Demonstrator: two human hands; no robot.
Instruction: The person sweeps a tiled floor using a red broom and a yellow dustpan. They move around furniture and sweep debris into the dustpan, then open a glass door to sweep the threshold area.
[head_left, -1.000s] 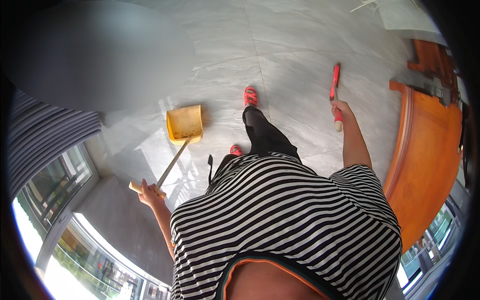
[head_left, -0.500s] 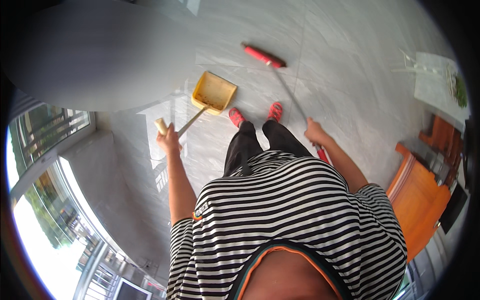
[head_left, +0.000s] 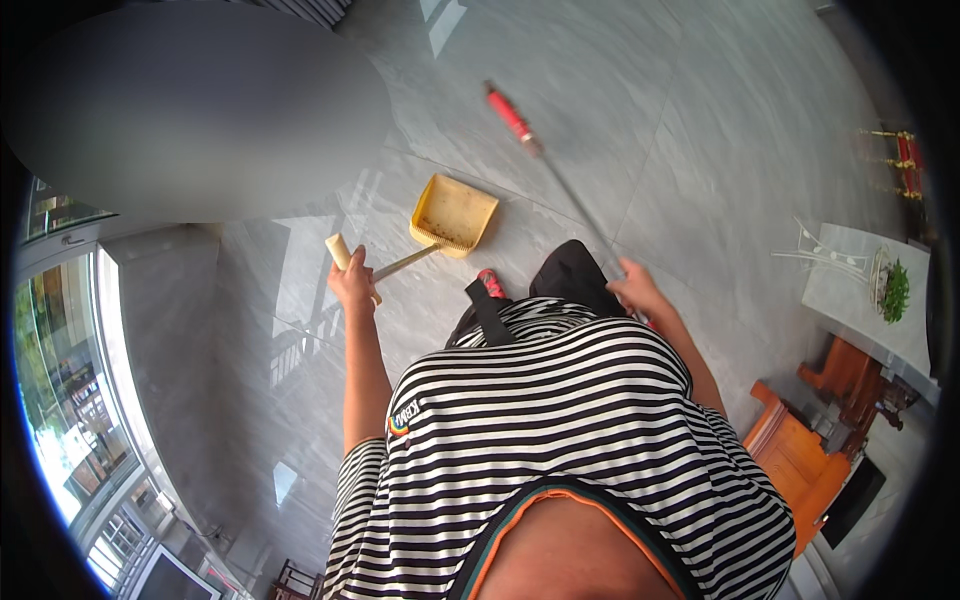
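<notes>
My left hand [head_left: 352,280] is closed round the pale grip of a long-handled yellow dustpan [head_left: 455,208]. The pan is out in front of my feet, left of centre, with small dark bits of dirt near its back edge. In my right hand [head_left: 638,287] is the grey pole of a broom [head_left: 513,118]; its red head is far out ahead, beyond and to the right of the pan, slightly smeared by motion. The head is apart from the pan. Part of the broom's red lower grip shows under my right hand.
Grey marbled floor tiles [head_left: 690,150] spread around me. On the right stand a light table [head_left: 850,270] with a green plant [head_left: 894,292] and an orange wooden cabinet [head_left: 795,465]. Glass doors [head_left: 75,370] line the left. A grey blur covers the upper left.
The broom head has turned from crosswise to nearly in line with its pole. The dustpan shifts a little right in view. One red shoe is now hidden by my raised knee; my view has turned.
</notes>
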